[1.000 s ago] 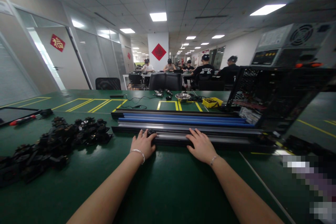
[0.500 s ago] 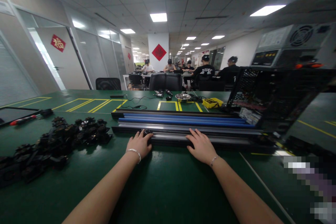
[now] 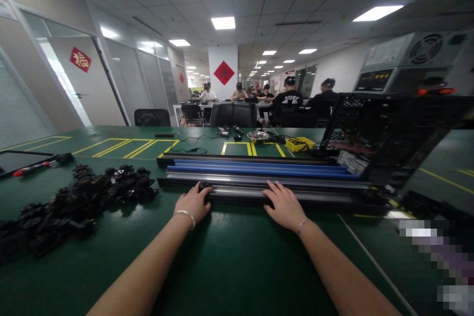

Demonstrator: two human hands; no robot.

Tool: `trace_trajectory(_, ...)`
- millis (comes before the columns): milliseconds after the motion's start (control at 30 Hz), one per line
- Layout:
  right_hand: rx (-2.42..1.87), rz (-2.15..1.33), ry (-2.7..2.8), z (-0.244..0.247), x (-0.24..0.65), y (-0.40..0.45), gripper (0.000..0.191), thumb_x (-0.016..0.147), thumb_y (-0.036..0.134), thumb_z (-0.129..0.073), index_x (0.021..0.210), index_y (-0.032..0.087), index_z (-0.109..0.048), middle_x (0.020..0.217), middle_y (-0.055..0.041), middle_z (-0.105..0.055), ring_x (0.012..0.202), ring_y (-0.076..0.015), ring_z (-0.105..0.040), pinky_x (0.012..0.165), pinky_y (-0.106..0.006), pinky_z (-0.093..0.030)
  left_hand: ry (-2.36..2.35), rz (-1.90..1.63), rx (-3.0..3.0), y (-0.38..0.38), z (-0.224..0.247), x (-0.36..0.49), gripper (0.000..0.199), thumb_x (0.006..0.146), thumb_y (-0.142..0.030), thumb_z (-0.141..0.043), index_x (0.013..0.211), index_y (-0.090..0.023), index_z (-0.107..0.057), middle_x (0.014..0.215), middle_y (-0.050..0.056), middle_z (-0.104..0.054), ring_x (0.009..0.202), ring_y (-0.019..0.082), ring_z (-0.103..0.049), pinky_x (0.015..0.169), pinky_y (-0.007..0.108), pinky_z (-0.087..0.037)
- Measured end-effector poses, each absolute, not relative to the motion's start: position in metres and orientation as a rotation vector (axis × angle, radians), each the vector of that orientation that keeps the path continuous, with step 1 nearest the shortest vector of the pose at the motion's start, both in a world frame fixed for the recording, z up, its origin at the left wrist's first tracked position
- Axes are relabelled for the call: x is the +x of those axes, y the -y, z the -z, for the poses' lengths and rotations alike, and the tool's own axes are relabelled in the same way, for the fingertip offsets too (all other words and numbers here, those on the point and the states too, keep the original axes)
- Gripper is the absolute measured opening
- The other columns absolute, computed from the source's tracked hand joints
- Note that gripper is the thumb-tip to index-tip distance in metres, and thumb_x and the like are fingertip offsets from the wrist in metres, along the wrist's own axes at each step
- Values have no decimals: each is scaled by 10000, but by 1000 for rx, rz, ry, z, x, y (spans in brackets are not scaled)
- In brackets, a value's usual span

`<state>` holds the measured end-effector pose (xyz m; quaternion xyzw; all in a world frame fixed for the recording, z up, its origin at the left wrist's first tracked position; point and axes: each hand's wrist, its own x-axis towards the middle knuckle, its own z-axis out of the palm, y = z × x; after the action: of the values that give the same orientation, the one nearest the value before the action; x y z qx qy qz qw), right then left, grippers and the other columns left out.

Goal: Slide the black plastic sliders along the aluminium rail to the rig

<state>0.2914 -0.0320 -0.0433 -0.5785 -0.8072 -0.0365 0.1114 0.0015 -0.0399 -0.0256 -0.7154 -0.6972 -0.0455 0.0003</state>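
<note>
Long black and silver rails (image 3: 237,192) lie crosswise on the green table (image 3: 244,256), with a blue rail (image 3: 259,168) behind them. My left hand (image 3: 193,202) is at the near edge of the front rail, its fingers around a small black part (image 3: 204,185) near the rail's left end. My right hand (image 3: 283,203) rests on the same front rail farther right, fingers spread, holding nothing. Left of the rails is a heap of black parts (image 3: 122,185).
An open black computer case (image 3: 392,133) with power supplies (image 3: 407,57) on top stands at the right. Behind the rails are a metal bowl (image 3: 257,136) and a yellow tray (image 3: 299,144). A red screwdriver (image 3: 31,169) lies far left. Several people sit in the background.
My left hand has shifted slightly left, along with the small black part at its fingers. My right hand has stayed on the rail.
</note>
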Motion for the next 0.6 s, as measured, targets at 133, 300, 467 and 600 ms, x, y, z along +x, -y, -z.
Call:
trace_trajectory(133, -1694, 116, 2369, 42, 291, 33, 447, 766, 372, -469, 1194, 251, -509, 1423, -64, -311, 1308, -268, -216, 1021, -417, -194, 2172, 173, -2236, 39, 30, 0, 485, 762, -383, -446, 1246, -378, -408, 1395, 43, -348, 1159, 236, -472, 938, 394, -374)
trace_trajectory(300, -1702, 91, 2371, 41, 290, 34, 447, 767, 369, -468, 1193, 241, -513, 1421, -71, -313, 1312, -266, -203, 1023, -418, -189, 2189, 238, -2188, 40, 32, -2, 443, 779, -377, -420, 1222, -370, -441, 1379, 31, -366, 1078, 221, -538, 913, 349, -399)
trace_trajectory(467, -1694, 99, 2368, 41, 290, 34, 446, 770, 377, -465, 1192, 245, -517, 1421, -63, -314, 1312, -261, -207, 1021, -424, -204, 2271, 291, -2142, 41, 33, -11, 421, 785, -412, -409, 1200, -364, -463, 1374, 17, -366, 1023, 217, -570, 880, 336, -426)
trace_trajectory(600, -1697, 96, 2360, 40, 290, 34, 445, 798, 431, -424, 1189, 243, -520, 1418, -62, -320, 1312, -257, -206, 1016, -425, -218, 2338, 345, -2088, 38, 35, -24, 431, 781, -493, -397, 1187, -373, -478, 1382, 7, -355, 1079, 227, -536, 896, 346, -422)
